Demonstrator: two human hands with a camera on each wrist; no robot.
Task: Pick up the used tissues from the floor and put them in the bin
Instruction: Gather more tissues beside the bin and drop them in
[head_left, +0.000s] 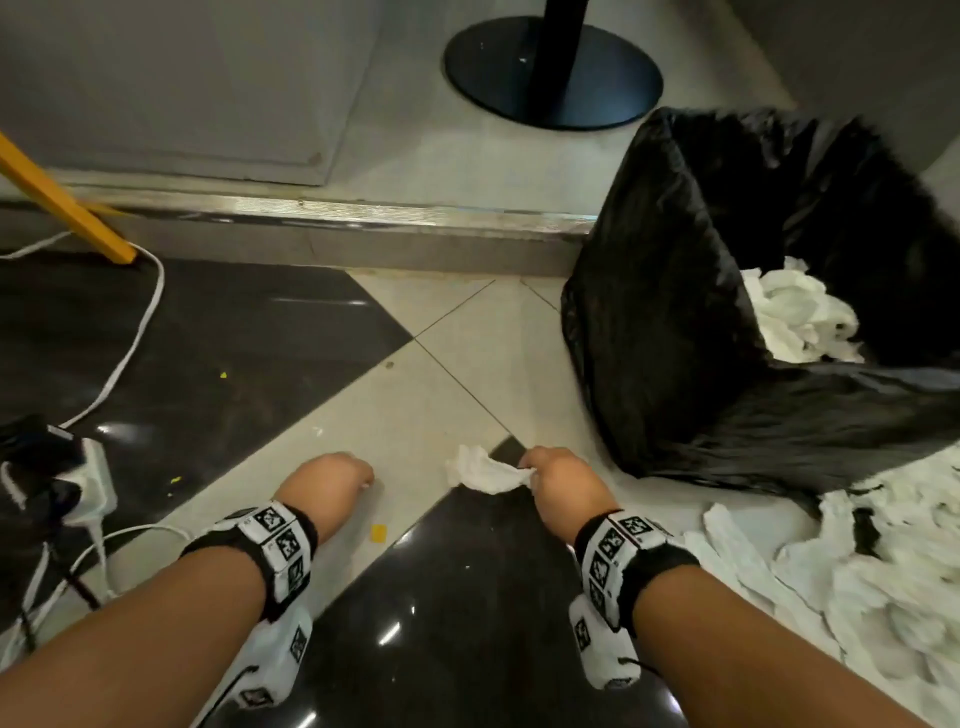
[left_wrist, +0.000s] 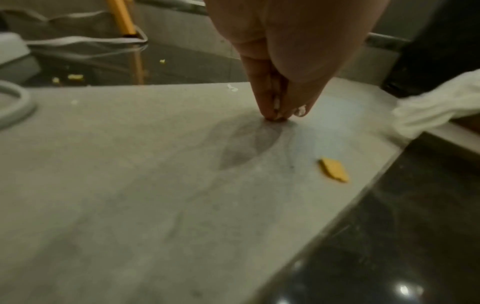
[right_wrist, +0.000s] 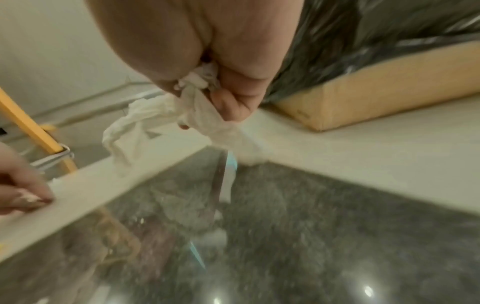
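Note:
My right hand (head_left: 530, 470) grips one end of a crumpled white tissue (head_left: 480, 470) just above the floor, left of the bin; the wrist view shows the tissue (right_wrist: 135, 127) hanging from my curled fingers (right_wrist: 231, 107). The bin (head_left: 675, 312) is a cardboard box (right_wrist: 376, 92) lined with a black bag, holding white tissues (head_left: 795, 317). A heap of tissues (head_left: 883, 582) lies on the floor at the lower right. My left hand (head_left: 366, 480) has its fingertips bunched together on the pale tile (left_wrist: 276, 117). I cannot tell whether a scrap is between them.
A yellow scrap (head_left: 378, 533) lies on the tile between my wrists. A power strip (head_left: 88, 478) with white cables sits at the left. A yellow leg (head_left: 62, 202) stands by a metal-edged step (head_left: 337, 210). A black round stand base (head_left: 550, 73) is beyond it.

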